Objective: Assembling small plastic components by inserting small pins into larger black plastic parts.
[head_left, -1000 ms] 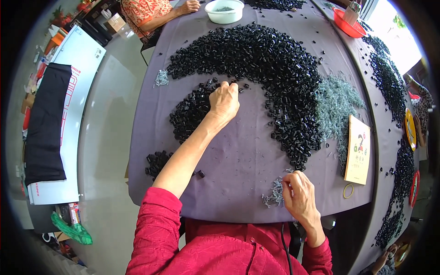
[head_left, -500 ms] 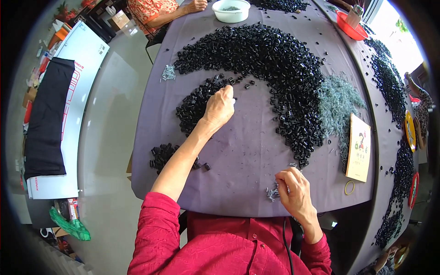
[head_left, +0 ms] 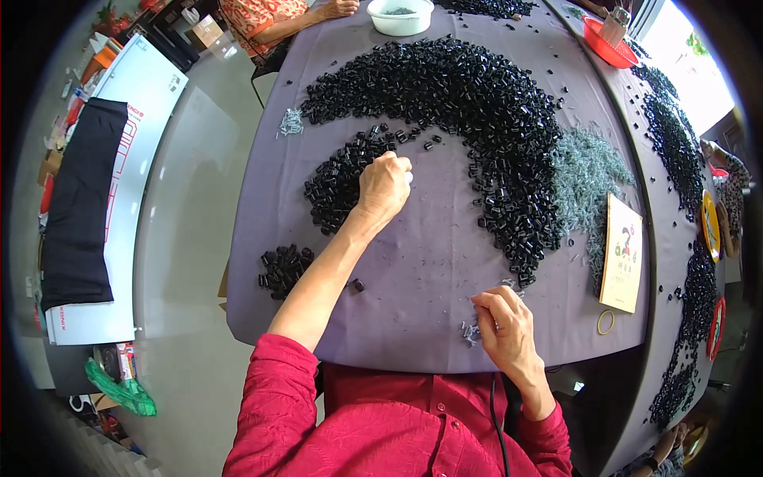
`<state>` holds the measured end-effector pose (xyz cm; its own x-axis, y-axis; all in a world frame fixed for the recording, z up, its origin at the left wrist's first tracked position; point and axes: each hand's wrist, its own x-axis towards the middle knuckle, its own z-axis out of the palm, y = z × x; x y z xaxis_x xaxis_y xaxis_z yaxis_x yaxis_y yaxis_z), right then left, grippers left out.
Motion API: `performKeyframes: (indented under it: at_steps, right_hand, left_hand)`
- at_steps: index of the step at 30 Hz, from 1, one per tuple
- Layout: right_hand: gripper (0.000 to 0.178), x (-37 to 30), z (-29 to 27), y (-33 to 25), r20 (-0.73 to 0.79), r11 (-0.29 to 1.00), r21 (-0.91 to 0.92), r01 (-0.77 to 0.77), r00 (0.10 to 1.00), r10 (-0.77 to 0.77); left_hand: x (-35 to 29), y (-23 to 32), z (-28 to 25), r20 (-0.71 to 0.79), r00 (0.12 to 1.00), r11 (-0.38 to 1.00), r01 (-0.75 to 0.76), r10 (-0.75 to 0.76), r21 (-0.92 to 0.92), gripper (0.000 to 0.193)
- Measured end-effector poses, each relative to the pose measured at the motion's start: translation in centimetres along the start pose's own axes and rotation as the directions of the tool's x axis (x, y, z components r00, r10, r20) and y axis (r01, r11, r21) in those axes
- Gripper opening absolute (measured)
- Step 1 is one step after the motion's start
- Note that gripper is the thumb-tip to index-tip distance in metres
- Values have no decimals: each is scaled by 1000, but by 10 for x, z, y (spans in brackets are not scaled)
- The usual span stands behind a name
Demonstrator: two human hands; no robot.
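My left hand is closed, fingers curled together, at the right edge of a middle heap of small black cylindrical plastic pieces. Whatever its fingers hold is hidden. Close to the table's near edge, my right hand has its thumb and fingertips pinched together; what is between them is too small to name. Beside it lies a little cluster of clear pins. A smaller group of black pieces lies left of my left forearm, with one single black piece on the other side.
A large curved heap of black pieces spans the far side, bordered by a pile of clear pins. A booklet and a yellow ring lie at right. A white tub stands far off, near another person's arm.
My left hand has shifted slightly right and nearer to me, over the table by the middle heap. My right hand has barely moved and stays pinched.
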<state>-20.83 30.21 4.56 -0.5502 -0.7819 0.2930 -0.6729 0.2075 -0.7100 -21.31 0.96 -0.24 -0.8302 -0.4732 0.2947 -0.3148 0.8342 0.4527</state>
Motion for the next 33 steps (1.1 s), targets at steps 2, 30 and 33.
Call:
performKeyframes:
  at_steps: [2,30,33]
  right_hand:
    - [17,1,1,-1,-9,1000,2,8,1000,-8]
    - [16,18,38,-5,11,928,326,-177,983,184]
    - [18,19,36,-5,38,974,188,-125,992,120]
  left_hand:
    - [-1,4,4,27,998,998,60,-60,4,7]
    - [-153,70,-25,602,789,64,611,-120,-789,14]
    - [-154,68,-24,612,782,89,622,-118,-778,14]
